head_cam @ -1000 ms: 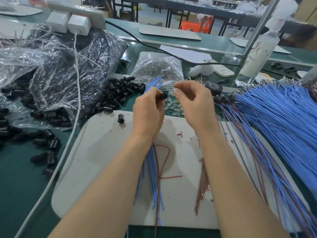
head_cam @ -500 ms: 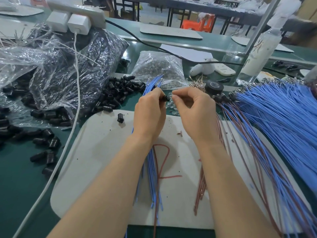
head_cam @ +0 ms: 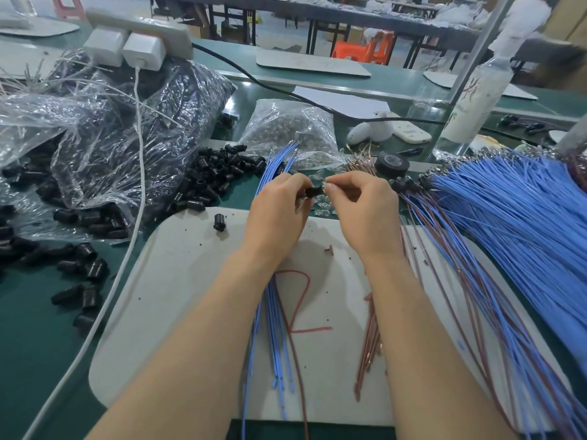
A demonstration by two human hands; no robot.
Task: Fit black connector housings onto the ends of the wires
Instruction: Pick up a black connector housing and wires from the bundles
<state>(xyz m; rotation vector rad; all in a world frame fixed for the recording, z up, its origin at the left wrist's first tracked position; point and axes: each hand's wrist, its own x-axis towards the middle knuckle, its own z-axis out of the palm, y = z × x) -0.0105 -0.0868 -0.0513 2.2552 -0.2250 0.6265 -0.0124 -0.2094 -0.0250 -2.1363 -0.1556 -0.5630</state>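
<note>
Change: both hands have drawn together at frame centre; a second ago a gap lay between them.
Left hand (head_cam: 276,211): fingers curled, pinching one black housing (head_cam: 313,192); blue wires (head_cam: 270,312) run beneath the palm.
Right hand (head_cam: 365,211): thumb and forefinger pinch a small part (head_cam: 323,188) against the housing's end; too small to identify.
Done: fitted wires (head_cam: 409,185) with black ends lie at centre right.
Left: loose housings (head_cam: 219,176) are heaped upper left of the hands, and bare wires lie on the white mat (head_cam: 178,281). Much remains, I judge.
</note>
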